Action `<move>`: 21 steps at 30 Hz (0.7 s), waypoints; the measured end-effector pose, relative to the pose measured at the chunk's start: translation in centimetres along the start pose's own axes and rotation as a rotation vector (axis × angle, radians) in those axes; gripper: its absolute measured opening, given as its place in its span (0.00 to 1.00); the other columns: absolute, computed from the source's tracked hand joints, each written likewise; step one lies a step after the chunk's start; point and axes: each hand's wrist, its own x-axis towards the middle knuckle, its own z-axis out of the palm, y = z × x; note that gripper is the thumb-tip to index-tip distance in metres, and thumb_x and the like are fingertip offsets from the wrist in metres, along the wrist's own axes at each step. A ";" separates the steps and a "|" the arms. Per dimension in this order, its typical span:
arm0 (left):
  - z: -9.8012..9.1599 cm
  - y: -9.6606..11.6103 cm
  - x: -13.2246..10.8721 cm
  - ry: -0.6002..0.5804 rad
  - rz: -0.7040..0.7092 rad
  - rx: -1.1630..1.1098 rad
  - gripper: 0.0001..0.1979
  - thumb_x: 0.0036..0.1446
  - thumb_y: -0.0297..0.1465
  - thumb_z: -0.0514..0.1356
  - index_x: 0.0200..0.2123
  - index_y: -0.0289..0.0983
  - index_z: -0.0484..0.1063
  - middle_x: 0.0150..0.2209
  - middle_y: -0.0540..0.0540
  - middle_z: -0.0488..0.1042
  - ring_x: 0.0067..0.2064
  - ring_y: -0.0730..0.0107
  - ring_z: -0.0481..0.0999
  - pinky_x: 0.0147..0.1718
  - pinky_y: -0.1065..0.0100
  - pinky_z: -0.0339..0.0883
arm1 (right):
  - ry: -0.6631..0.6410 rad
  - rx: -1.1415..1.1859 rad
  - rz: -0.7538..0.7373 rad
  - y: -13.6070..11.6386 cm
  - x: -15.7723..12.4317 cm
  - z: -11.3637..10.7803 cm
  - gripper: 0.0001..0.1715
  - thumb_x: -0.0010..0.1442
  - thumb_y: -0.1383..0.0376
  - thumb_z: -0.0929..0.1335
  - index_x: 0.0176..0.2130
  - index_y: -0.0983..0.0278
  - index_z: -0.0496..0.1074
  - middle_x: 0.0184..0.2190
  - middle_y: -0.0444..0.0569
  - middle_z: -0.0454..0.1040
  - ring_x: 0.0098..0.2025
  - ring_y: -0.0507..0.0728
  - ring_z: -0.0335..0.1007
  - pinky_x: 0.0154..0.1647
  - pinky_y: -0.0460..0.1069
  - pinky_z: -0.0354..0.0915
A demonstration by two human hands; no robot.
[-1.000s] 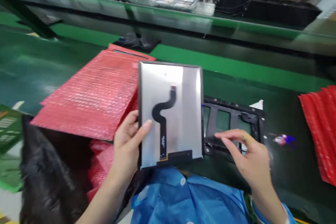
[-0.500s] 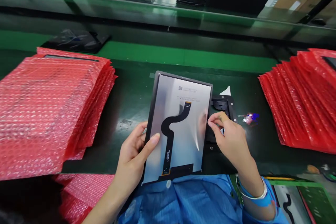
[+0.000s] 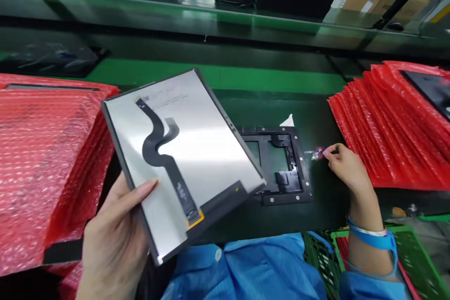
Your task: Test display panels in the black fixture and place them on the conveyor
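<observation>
My left hand [image 3: 117, 225] grips a tablet display panel [image 3: 211, 150] by its left edge, thumb on the silvery back. A black ribbon flex cable [image 3: 165, 159] curves down that back to an orange-edged end. The panel is tilted above the bench and covers the left part of a black frame fixture [image 3: 304, 168] with round metal dots. Off to the right, my right hand [image 3: 346, 166] is pinched at a small clump of clear and purple film scraps [image 3: 318, 153] on the bench. Whether a piece is between those fingertips cannot be made out.
Red bubble-wrap pouches are stacked at left [image 3: 52, 159] and fanned at right [image 3: 390, 126], with dark panels showing. A white pointed piece [image 3: 288, 121] lies behind the fixture. A green crate [image 3: 415, 253] stands at lower right. A raised shelf [image 3: 158, 14] runs across the back.
My right hand has left the panel's right edge and moved right to the film scraps. My left hand has shifted left and turned the panel, uncovering more of the frame fixture. The view has shifted right.
</observation>
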 end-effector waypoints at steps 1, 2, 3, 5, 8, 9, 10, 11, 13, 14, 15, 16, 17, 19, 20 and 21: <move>0.2 0.0 0.1 -0.013 -0.030 -0.013 0.27 0.38 0.27 0.70 0.47 0.47 0.79 0.44 0.53 0.82 0.50 0.47 0.80 0.39 0.59 0.83 | 0.009 -0.026 0.013 0.4 0.3 -0.2 0.07 0.56 0.60 0.64 0.29 0.59 0.67 0.23 0.49 0.72 0.23 0.59 0.66 0.23 0.51 0.52; 0.3 -0.2 0.2 -0.034 -0.052 -0.025 0.27 0.37 0.26 0.71 0.45 0.46 0.79 0.43 0.52 0.83 0.49 0.48 0.81 0.38 0.61 0.83 | 0.020 -0.055 0.030 0.4 0.3 -0.3 0.07 0.56 0.60 0.65 0.29 0.60 0.68 0.23 0.50 0.73 0.24 0.60 0.65 0.23 0.51 0.51; 0.5 -0.4 0.3 -0.065 -0.069 -0.034 0.25 0.36 0.26 0.71 0.42 0.45 0.79 0.40 0.51 0.83 0.46 0.49 0.82 0.36 0.64 0.82 | 0.049 -0.076 0.037 -0.1 -0.1 -0.4 0.08 0.57 0.58 0.65 0.31 0.60 0.70 0.24 0.50 0.73 0.24 0.60 0.65 0.24 0.51 0.52; 0.9 -0.9 0.4 -0.150 -0.098 -0.034 0.21 0.35 0.28 0.73 0.37 0.41 0.78 0.37 0.49 0.83 0.41 0.54 0.83 0.31 0.68 0.80 | 0.153 -0.038 -0.056 -2.3 -1.7 -0.5 0.14 0.60 0.55 0.67 0.40 0.61 0.73 0.27 0.50 0.75 0.26 0.61 0.67 0.26 0.52 0.56; 1.7 -1.6 0.3 -0.288 -0.124 -0.005 0.20 0.40 0.31 0.73 0.39 0.38 0.77 0.37 0.46 0.82 0.36 0.60 0.82 0.27 0.72 0.75 | 0.202 0.167 -0.564 -7.1 -5.1 -0.5 0.19 0.66 0.57 0.68 0.55 0.59 0.70 0.42 0.53 0.78 0.39 0.62 0.74 0.40 0.56 0.68; 2.0 -1.8 0.2 -0.327 -0.124 0.000 0.20 0.42 0.32 0.73 0.41 0.38 0.77 0.37 0.46 0.82 0.35 0.61 0.82 0.28 0.72 0.75 | 0.153 0.197 -0.780 -8.7 -6.2 -0.4 0.19 0.67 0.61 0.68 0.56 0.58 0.70 0.46 0.53 0.78 0.46 0.62 0.74 0.46 0.57 0.68; 2.3 -2.0 0.1 -0.358 -0.122 0.000 0.21 0.43 0.33 0.72 0.43 0.38 0.77 0.38 0.46 0.82 0.35 0.62 0.82 0.28 0.72 0.74 | 0.101 0.191 -0.966 -10.2 -7.0 -0.2 0.19 0.68 0.65 0.67 0.58 0.57 0.69 0.50 0.51 0.77 0.51 0.62 0.73 0.50 0.56 0.67; 2.6 -2.1 -0.1 -0.385 -0.120 -0.004 0.21 0.45 0.33 0.72 0.44 0.38 0.76 0.39 0.46 0.82 0.36 0.61 0.82 0.30 0.71 0.74 | 0.065 0.162 -1.110 -11.6 -7.6 0.0 0.21 0.68 0.69 0.66 0.58 0.56 0.69 0.52 0.49 0.77 0.55 0.60 0.72 0.52 0.55 0.67; 3.0 -2.2 -0.5 -0.433 -0.113 -0.021 0.21 0.47 0.33 0.71 0.46 0.38 0.76 0.43 0.45 0.82 0.40 0.60 0.82 0.35 0.69 0.75 | 0.079 0.094 -1.263 -13.5 -8.3 0.7 0.22 0.68 0.74 0.64 0.58 0.58 0.69 0.54 0.47 0.75 0.58 0.58 0.70 0.53 0.53 0.67; 3.1 -2.2 -0.7 -0.460 -0.104 -0.033 0.21 0.48 0.34 0.71 0.46 0.38 0.76 0.45 0.44 0.81 0.43 0.58 0.81 0.38 0.68 0.75 | 0.106 0.073 -1.291 -14.1 -8.4 1.0 0.21 0.68 0.75 0.64 0.58 0.60 0.70 0.55 0.47 0.75 0.58 0.58 0.70 0.52 0.52 0.67; 3.1 -2.2 -0.8 -0.496 -0.092 -0.043 0.21 0.49 0.34 0.71 0.48 0.39 0.76 0.47 0.43 0.81 0.45 0.56 0.81 0.40 0.67 0.75 | 0.123 0.066 -1.303 -14.5 -8.4 1.3 0.21 0.68 0.75 0.65 0.57 0.61 0.70 0.55 0.47 0.74 0.57 0.58 0.71 0.50 0.51 0.68; 3.0 -2.1 -0.9 -0.544 -0.075 -0.051 0.22 0.50 0.35 0.70 0.49 0.39 0.76 0.48 0.43 0.80 0.48 0.55 0.80 0.41 0.66 0.75 | 0.140 0.089 -1.291 -14.6 -8.4 1.5 0.20 0.68 0.74 0.66 0.57 0.61 0.71 0.55 0.48 0.74 0.56 0.58 0.72 0.48 0.50 0.70; 2.8 -1.9 -0.9 -0.596 -0.051 -0.058 0.23 0.51 0.36 0.70 0.51 0.39 0.76 0.50 0.42 0.80 0.50 0.53 0.80 0.42 0.65 0.75 | 0.171 0.157 -1.240 -14.6 -8.3 1.6 0.20 0.68 0.72 0.66 0.57 0.59 0.72 0.53 0.47 0.75 0.53 0.59 0.74 0.46 0.50 0.71; 2.2 -1.6 -0.3 -0.673 0.038 -0.059 0.27 0.55 0.38 0.68 0.58 0.42 0.72 0.55 0.41 0.77 0.54 0.51 0.78 0.43 0.64 0.75 | 0.269 0.357 -1.045 -14.1 -7.9 1.7 0.19 0.69 0.70 0.64 0.55 0.55 0.74 0.49 0.45 0.78 0.48 0.62 0.77 0.43 0.54 0.74; 1.7 -1.5 0.3 -0.674 0.106 -0.046 0.30 0.56 0.38 0.67 0.61 0.43 0.69 0.57 0.41 0.76 0.56 0.51 0.76 0.44 0.63 0.74 | 0.354 0.460 -0.922 -13.6 -7.6 1.6 0.19 0.70 0.69 0.64 0.55 0.54 0.75 0.48 0.46 0.78 0.47 0.64 0.78 0.43 0.58 0.75; 1.2 -1.4 1.1 -0.643 0.184 -0.020 0.31 0.57 0.38 0.66 0.64 0.45 0.66 0.59 0.41 0.74 0.58 0.50 0.74 0.45 0.62 0.73 | 0.451 0.567 -0.795 -13.2 -7.1 1.4 0.18 0.70 0.67 0.64 0.55 0.55 0.76 0.49 0.47 0.78 0.48 0.67 0.77 0.46 0.62 0.75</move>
